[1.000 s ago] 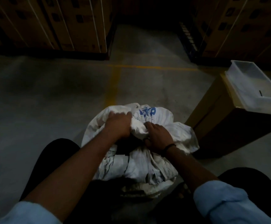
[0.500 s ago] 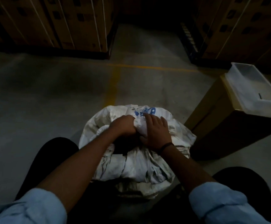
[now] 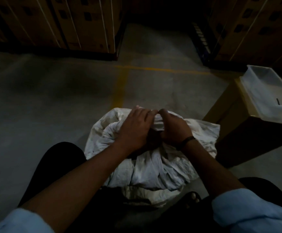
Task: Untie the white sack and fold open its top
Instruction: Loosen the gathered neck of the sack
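Observation:
A crumpled white sack (image 3: 153, 172) stands on the floor between my knees. My left hand (image 3: 135, 128) lies over the top of the sack, fingers stretched toward the far rim and pressing on the cloth. My right hand (image 3: 173, 128), with a dark band at the wrist, is curled around a bunched fold of the sack's top. The two hands meet at the far edge and hide the sack's mouth and any tie.
A brown cardboard box (image 3: 234, 125) stands close on the right with a white plastic tray (image 3: 269, 91) on top. Stacked strapped cartons (image 3: 73, 22) line the back left and back right. Grey concrete floor (image 3: 52, 98) with yellow lines stretches ahead.
Both hands have shifted toward the sack's far rim. The left hand went from a closed grip to lying flat over the top. The blue print on the sack is now covered.

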Tool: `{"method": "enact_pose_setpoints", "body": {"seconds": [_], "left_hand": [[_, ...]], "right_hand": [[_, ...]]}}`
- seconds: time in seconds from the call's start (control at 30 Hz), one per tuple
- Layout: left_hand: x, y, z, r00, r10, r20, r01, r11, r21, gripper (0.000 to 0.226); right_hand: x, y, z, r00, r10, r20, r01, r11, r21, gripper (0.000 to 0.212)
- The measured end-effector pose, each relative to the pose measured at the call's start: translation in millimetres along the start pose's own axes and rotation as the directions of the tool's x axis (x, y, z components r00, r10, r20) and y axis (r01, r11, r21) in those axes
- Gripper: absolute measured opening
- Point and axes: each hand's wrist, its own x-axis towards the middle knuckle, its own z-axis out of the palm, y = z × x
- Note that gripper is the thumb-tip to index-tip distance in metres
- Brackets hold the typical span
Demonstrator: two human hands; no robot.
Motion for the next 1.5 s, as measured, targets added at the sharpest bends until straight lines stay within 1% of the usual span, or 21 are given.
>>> {"method": "enact_pose_setpoints", "body": {"seconds": [0.07,0.13,0.23,0.3,0.37,0.47,0.6,0.7,0.77,0.83,0.87,0.9,0.93,1.0,1.03,1.13,1.17,1.23,1.3,1.37,1.5], "left_hand": [[0.5,8.1,10.5,0.987,-0.083,0.14,0.094,0.993,-0.076,0.095],[3.1,10.0,21.3,0.937,-0.189,0.293,0.243,0.957,-0.161,0.092],[9.3,-1.5,33.5,0.85,-0.283,0.444,0.359,0.928,-0.095,0.059],[14.3,-13.1,35.8,0.786,-0.318,0.531,0.408,0.911,-0.059,0.045],[18.3,-21.6,34.2,0.742,-0.313,0.592,0.452,0.887,-0.097,0.035],[20.8,-35.4,30.1,0.734,-0.238,0.636,0.504,0.818,-0.275,0.035],[15.1,-58.1,27.9,0.767,-0.242,0.593,0.608,0.569,-0.553,0.066],[17.2,-68.5,30.6,0.755,-0.28,0.593,0.642,0.497,-0.584,0.075],[21.8,-66.0,32.1,0.751,-0.326,0.575,0.648,0.533,-0.544,0.054],[25.3,-50.6,23.2,0.79,-0.43,0.436,0.575,0.767,-0.285,0.04],[25.6,-38.5,15.6,0.863,-0.413,0.293,0.458,0.883,-0.104,0.047],[25.2,-24.8,12.1,0.94,-0.31,0.145,0.31,0.951,0.021,0.058],[23.4,-9.2,11.1,0.986,-0.16,0.044,0.157,0.986,0.064,0.065],[18.3,18.3,18.5,0.995,0.09,-0.041,-0.089,0.995,0.042,0.072],[16.9,29.3,23.0,0.989,0.134,-0.061,-0.133,0.991,0.021,0.076],[20.6,39.8,29.4,0.999,0.046,-0.016,-0.047,0.995,-0.089,0.084],[23.6,39.2,27.8,1.0,-0.002,0.027,0.005,0.992,-0.129,0.081],[29.5,34.6,20.5,0.978,-0.088,0.189,0.128,0.968,-0.214,0.072],[33.5,27.0,17.2,0.92,-0.152,0.361,0.249,0.938,-0.241,0.059],[36.0,18.5,11.5,0.833,-0.152,0.532,0.335,0.903,-0.268,0.046],[39.9,-0.5,12.8,0.769,-0.131,0.625,0.422,0.839,-0.343,0.04]], "right_hand": [[-8.0,-2.1,3.8,0.997,-0.034,-0.076,0.041,0.995,0.093,0.068],[-17.7,-0.9,13.9,0.975,-0.13,-0.182,0.142,0.988,0.058,0.066],[-29.3,8.0,36.7,0.954,-0.244,-0.173,0.207,0.956,-0.207,0.065],[-36.3,11.7,50.5,0.959,-0.254,-0.127,0.214,0.94,-0.264,0.068],[-40.4,12.2,57.2,0.969,-0.237,-0.069,0.21,0.937,-0.28,0.072],[-35.3,18.6,58.0,0.983,-0.182,0.031,0.183,0.933,-0.311,0.084],[-24.0,18.2,49.7,0.995,-0.008,0.1,0.027,0.982,-0.188,0.112],[-13.0,14.0,38.3,0.992,0.103,0.077,-0.088,0.981,-0.174,0.09],[-11.7,13.5,29.4,0.989,0.098,0.115,-0.08,0.985,-0.156,0.075],[-14.1,17.0,16.2,0.975,0.114,0.19,-0.104,0.993,-0.058,0.073],[-15.0,19.5,8.4,0.974,0.114,0.198,-0.113,0.993,-0.014,0.073],[-15.3,22.9,2.2,0.977,0.104,0.185,-0.109,0.994,0.018,0.074],[-15.7,25.0,-4.7,0.984,0.082,0.16,-0.091,0.995,0.047,0.074],[-17.8,27.2,-13.6,0.995,0.043,0.094,-0.055,0.99,0.128,0.07],[-19.3,27.9,-14.0,0.998,0.04,0.054,-0.05,0.982,0.185,0.068],[-27.7,22.0,-13.9,0.993,0.088,-0.084,-0.055,0.94,0.337,0.06],[-31.7,18.6,-11.4,0.985,0.078,-0.152,-0.027,0.95,0.312,0.06],[-39.0,10.9,-2.3,0.972,0.015,-0.235,0.011,0.994,0.111,0.067],[-45.2,7.7,12.0,0.979,-0.012,-0.202,-0.013,0.992,-0.122,0.078],[-49.6,8.2,27.0,0.993,0.025,-0.112,-0.049,0.974,-0.221,0.088],[-50.4,14.8,35.2,0.996,0.025,0.09,0.003,0.953,-0.302,0.109]]}}
